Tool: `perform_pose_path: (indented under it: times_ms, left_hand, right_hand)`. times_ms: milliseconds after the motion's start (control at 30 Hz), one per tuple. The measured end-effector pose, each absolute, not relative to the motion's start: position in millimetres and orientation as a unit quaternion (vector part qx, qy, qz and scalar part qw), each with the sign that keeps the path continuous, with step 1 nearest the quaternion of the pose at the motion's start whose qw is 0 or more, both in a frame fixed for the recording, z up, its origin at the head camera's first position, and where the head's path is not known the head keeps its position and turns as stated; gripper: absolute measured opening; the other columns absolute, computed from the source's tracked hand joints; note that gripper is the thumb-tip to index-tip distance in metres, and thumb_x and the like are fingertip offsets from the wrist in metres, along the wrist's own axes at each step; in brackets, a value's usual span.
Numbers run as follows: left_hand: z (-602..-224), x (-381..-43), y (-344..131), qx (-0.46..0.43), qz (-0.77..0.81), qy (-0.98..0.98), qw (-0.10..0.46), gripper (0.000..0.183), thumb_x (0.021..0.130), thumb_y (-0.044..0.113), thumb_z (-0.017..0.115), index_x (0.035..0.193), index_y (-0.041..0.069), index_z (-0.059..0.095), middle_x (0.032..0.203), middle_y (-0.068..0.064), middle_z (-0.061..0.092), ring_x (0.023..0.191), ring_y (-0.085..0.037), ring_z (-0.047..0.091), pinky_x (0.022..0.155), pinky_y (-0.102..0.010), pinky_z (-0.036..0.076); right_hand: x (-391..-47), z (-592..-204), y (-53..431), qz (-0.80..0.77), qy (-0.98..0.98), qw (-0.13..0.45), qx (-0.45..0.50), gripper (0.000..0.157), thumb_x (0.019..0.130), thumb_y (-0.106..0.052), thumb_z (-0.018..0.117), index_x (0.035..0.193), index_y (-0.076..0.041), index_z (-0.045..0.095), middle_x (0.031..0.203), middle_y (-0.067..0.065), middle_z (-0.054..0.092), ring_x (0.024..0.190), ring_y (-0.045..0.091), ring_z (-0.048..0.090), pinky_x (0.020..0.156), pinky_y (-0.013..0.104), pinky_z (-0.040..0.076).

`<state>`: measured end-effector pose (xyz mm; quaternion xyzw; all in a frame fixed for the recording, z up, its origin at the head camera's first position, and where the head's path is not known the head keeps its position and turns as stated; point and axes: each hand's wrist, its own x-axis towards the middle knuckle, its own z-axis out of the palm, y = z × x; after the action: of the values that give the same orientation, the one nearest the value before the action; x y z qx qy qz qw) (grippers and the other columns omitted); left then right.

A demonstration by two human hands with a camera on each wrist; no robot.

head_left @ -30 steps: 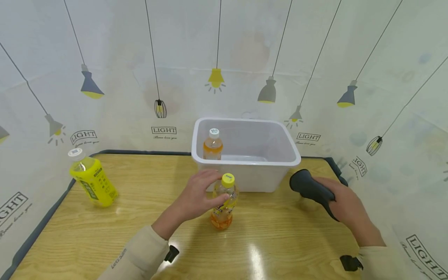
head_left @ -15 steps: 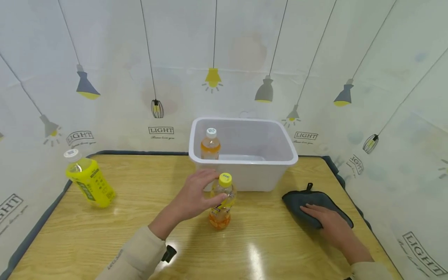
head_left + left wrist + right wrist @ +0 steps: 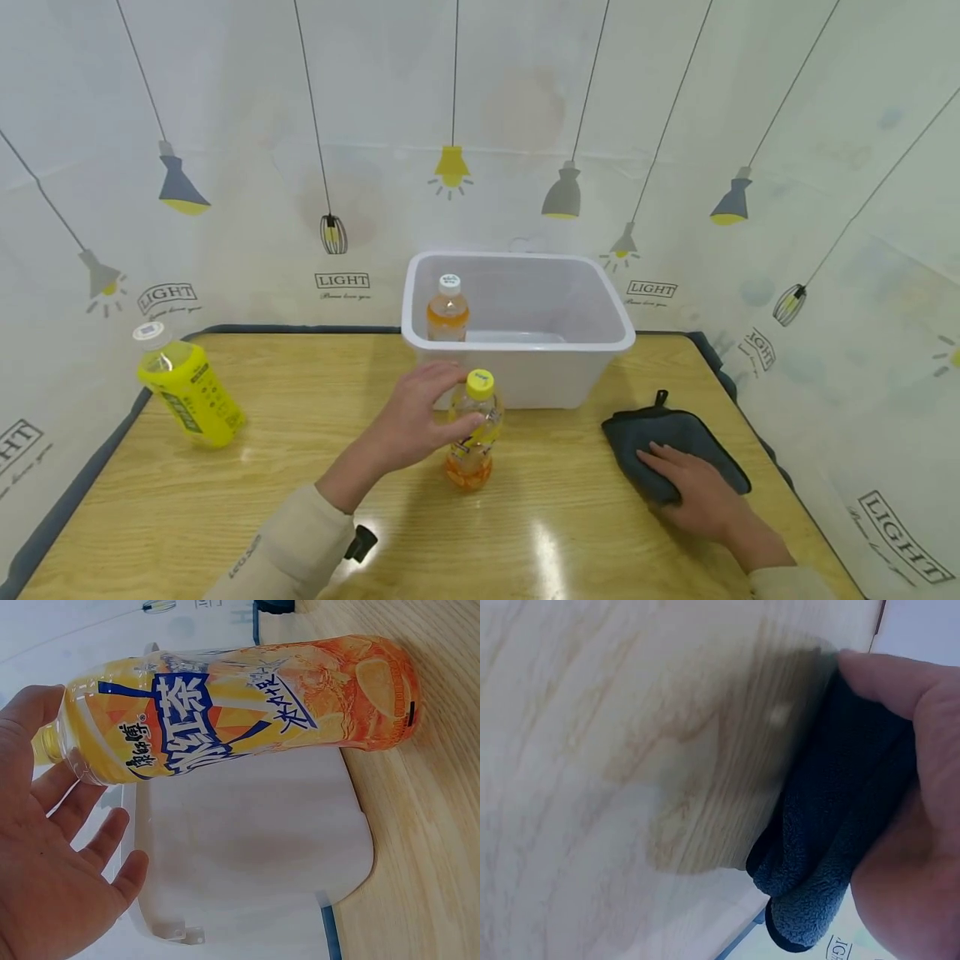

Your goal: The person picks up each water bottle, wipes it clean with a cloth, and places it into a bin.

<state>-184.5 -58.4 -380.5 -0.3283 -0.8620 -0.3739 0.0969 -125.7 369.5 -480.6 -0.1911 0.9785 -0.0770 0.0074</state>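
My left hand (image 3: 420,417) holds an iced tea bottle (image 3: 471,454) by its upper part, thumb and a finger around it just below the yellow cap. The bottle stands upright on the table; the left wrist view shows its yellow and orange label (image 3: 187,712), with the other fingers spread loosely. On the right, a dark folded cleaning cloth (image 3: 675,433) with a hanging loop lies under my right hand (image 3: 697,496), fingers along its top. In the right wrist view the cloth's fluffy fold (image 3: 810,915) bunches out beside the palm; the thumb is partly hidden.
Behind the held bottle stands a white plastic bin (image 3: 517,371) with an orange-drink bottle (image 3: 447,317) upright inside. A yellow-green bottle (image 3: 197,396) stands at the left of the wooden table (image 3: 330,375). A patterned backdrop (image 3: 375,100) surrounds the table's back and sides.
The cloth has gone from upright in my right hand to spread low on the tabletop, with that hand now over it. My left hand keeps its hold on the bottle; the view shifts slightly.
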Motion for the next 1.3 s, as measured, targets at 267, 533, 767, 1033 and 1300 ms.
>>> perform_pose_path:
  times_ms: [267, 533, 767, 1033, 1300]
  left_hand:
    - [-381, -184, -60, -0.317, -0.371, -0.868, 0.094, 0.049, 0.083, 0.037, 0.074, 0.125, 0.015, 0.064, 0.128, -0.003, 0.065, 0.128, -0.025, 0.053, 0.110, -0.050, 0.039]
    - [-383, -185, -60, -0.321, -0.353, -0.872, 0.107, 0.050, 0.083, 0.040, 0.074, 0.125, 0.016, 0.064, 0.128, 0.000, 0.065, 0.127, -0.024, 0.054, 0.109, -0.050, 0.040]
    - [-382, -187, -57, -0.329, -0.364, -0.863, 0.122, 0.041, 0.084, 0.041, 0.074, 0.117, 0.019, 0.066, 0.119, 0.005, 0.067, 0.121, -0.018, 0.055, 0.105, -0.046, 0.043]
    - [-374, -190, -52, -0.353, -0.376, -0.843, 0.148, 0.028, 0.081, 0.032, 0.078, 0.104, 0.019, 0.068, 0.105, 0.005, 0.069, 0.108, -0.015, 0.059, 0.096, -0.039, 0.047]
    - [-362, -196, -48, -0.370, -0.388, -0.832, 0.141, 0.032, 0.081, 0.033, 0.078, 0.108, 0.018, 0.069, 0.110, 0.005, 0.070, 0.111, -0.013, 0.060, 0.102, -0.036, 0.044]
  right_hand:
    - [-117, -487, 360, -0.118, 0.979, 0.042, -0.164, 0.078, 0.086, -0.053, 0.065, 0.147, -0.009, 0.042, 0.152, 0.024, 0.038, 0.137, 0.048, 0.037, 0.108, 0.066, 0.028]
    - [-126, -475, 357, -0.151, 0.975, 0.074, -0.144, 0.069, 0.089, -0.050, 0.063, 0.141, -0.006, 0.050, 0.146, 0.028, 0.043, 0.131, 0.051, 0.043, 0.102, 0.069, 0.033]
    - [-135, -453, 351, -0.176, 0.972, 0.062, -0.141, 0.061, 0.094, -0.046, 0.059, 0.140, -0.006, 0.052, 0.143, 0.027, 0.047, 0.127, 0.050, 0.048, 0.098, 0.066, 0.040]
    - [-146, -430, 342, -0.190, 0.971, 0.026, -0.143, 0.062, 0.095, -0.043, 0.058, 0.143, -0.005, 0.046, 0.145, 0.025, 0.046, 0.130, 0.047, 0.046, 0.099, 0.063, 0.042]
    - [-156, -420, 336, -0.188, 0.975, 0.040, -0.110, 0.072, 0.096, -0.049, 0.053, 0.147, -0.001, 0.037, 0.148, 0.026, 0.042, 0.133, 0.048, 0.042, 0.102, 0.063, 0.039]
